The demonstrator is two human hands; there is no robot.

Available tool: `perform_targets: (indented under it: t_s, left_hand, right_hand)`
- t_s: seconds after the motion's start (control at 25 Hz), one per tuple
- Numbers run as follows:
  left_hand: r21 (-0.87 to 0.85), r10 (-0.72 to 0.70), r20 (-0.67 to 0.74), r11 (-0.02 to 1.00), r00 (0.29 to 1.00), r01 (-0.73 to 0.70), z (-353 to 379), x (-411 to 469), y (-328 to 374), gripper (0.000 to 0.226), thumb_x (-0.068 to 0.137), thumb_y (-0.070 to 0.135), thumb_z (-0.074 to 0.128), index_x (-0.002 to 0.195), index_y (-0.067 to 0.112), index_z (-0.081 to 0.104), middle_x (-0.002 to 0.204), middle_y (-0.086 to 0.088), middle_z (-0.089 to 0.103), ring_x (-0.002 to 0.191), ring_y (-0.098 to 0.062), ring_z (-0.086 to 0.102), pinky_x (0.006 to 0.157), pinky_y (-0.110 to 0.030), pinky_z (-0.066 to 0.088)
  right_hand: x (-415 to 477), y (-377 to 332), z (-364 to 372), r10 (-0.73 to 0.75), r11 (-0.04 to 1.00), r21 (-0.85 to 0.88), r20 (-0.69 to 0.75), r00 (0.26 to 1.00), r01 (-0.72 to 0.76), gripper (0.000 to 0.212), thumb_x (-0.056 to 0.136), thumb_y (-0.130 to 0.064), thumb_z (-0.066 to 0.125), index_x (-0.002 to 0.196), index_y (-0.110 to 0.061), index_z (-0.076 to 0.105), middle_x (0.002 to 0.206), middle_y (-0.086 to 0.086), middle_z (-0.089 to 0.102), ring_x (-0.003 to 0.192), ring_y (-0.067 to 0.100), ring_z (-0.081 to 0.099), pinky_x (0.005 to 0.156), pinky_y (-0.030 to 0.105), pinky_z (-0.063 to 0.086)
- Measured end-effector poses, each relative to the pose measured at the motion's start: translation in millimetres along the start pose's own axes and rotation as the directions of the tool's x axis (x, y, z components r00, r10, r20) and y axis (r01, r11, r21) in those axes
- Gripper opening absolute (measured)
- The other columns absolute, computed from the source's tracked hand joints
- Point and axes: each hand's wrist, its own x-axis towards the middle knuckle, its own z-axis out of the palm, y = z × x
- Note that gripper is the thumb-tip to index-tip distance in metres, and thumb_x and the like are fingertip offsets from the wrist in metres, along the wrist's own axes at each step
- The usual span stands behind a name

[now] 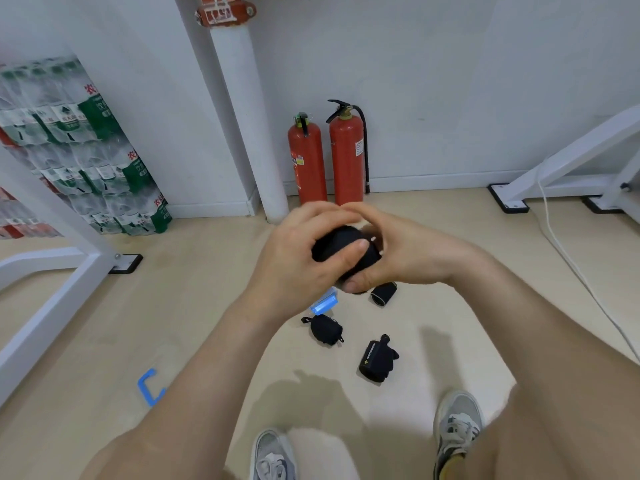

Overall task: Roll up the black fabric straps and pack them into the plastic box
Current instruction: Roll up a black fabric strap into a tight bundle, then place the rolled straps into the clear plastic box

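While left hand (298,258) and right hand (405,251) grip one rolled strap (341,247), three straps (383,294) (325,329) (377,358) lie on the floor (194,306). Fire extinguishers (307,161) (346,157): two.

Red 农 on shrink-wrapped water packs (86,143); fire extinguisher (346,157) label, folded strap (375,360) print illegible.

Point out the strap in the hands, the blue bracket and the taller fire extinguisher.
strap (336,241): head view, exposed black side.
blue bracket (144,389): head view, its long arm.
taller fire extinguisher (346,161): head view, middle of red cylinder.
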Motion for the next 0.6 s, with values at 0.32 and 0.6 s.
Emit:
perform_targets:
  t_s: [0.32,0.6]
  left_hand:
    - [-0.362,-0.495,0.222,0.758,0.84,0.542,-27.3,-3.6,14.8,0.028,0.106,0.032,0.04,0.116,0.019,0.062,0.098,-0.01,0.07,0.076,-0.021,0.073,0.066,-0.032,0.059]
    - [-0.483,-0.533,0.342,0.607,0.774,0.631,-14.2,-1.1,77.7,0.041,0.093,0.043,0.061,0.128,0.028,0.048,0.12,-0.004,0.061,0.088,-0.028,0.074,0.069,-0.042,0.062]
  right_hand:
    - [-21.6,-30.2,-10.5,-0.047,0.995,-0.098,-0.292,0.955,0.018,0.06,0.065,-0.033,0.089,0.116,-0.027,0.058,0.105,-0.009,0.059,0.091,0.01,0.062,0.076,0.026,0.053]
    - [-75.6,-26.0,-10.4,-0.003,0.958,0.28,-0.225,0.974,0.067,0.035,0.104,-0.04,0.044,0.119,-0.019,0.067,0.102,0.002,0.073,0.091,0.013,0.07,0.08,0.027,0.055]
